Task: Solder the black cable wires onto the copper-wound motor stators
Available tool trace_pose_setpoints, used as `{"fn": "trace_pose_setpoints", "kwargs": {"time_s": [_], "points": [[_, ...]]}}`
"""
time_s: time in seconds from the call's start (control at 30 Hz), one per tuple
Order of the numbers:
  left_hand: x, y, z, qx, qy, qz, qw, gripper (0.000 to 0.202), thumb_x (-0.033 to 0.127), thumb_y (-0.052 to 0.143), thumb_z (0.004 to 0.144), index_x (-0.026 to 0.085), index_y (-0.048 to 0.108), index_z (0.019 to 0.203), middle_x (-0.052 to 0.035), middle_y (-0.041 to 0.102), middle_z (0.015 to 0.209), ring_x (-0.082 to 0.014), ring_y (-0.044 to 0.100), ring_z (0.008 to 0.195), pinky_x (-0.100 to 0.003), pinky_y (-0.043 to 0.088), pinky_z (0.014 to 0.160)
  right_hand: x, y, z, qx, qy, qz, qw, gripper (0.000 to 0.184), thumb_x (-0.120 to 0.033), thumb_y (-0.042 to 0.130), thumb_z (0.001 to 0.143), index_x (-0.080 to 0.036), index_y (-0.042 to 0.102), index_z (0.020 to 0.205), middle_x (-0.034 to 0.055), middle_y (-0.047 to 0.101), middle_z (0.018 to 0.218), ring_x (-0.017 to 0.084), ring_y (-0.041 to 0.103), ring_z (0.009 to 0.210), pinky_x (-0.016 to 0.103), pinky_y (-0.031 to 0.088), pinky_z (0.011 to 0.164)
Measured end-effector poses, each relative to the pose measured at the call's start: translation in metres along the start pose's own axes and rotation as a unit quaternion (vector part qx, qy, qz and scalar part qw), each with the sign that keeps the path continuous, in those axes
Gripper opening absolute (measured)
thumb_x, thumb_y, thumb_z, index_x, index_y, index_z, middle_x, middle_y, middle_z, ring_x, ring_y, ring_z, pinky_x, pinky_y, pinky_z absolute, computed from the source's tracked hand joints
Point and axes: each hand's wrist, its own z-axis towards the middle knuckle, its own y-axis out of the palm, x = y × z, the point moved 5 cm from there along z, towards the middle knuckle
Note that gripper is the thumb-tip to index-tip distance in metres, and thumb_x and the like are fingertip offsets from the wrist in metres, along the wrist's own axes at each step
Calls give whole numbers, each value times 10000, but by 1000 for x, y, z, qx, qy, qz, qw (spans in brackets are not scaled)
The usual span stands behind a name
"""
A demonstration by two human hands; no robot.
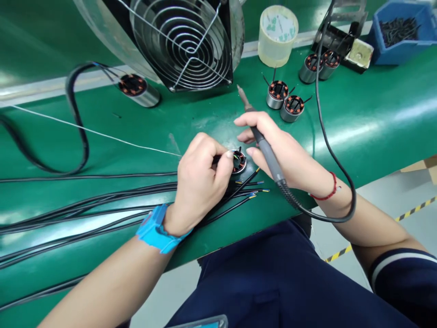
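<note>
My left hand is closed around a small motor stator, whose open end with copper windings faces right past my thumb. A thin pale wire runs from the left into that hand; the covered part of the stator is hidden. In my right hand is a soldering iron, its grip between thumb and fingers and its tip angled up and away, apart from the stator. Black cables with stripped coloured ends lie beneath my left hand.
A fan stands at the back. Beyond my right hand are two stators, a tape roll, more stators, a sponge holder and a blue bin. A cabled stator sits left of the fan. The iron's cord loops around my right wrist.
</note>
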Motion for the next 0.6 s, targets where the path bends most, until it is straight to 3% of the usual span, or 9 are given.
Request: {"fn": "trace_pose_setpoints", "kwargs": {"time_s": [0.27,0.6], "points": [[-1,0,-1,9,-8,-4,1000,213,146,561,872,236,454,710,13,519,673,-170,513,656,-327,384,618,27,25,5,27,0,187,982,405,-122,497,858,-201,432,1250,-13,624,936,114,636,847,263,539,806],[-11,-5,4,-86,-50,-27,995,162,202,530,913,232,549,755,3,584,727,-166,554,706,-313,441,649,38,25,7,-3,-27,233,972,386,-182,564,917,-183,407,1270,-2,665,945,107,664,884,245,544,834]]}}
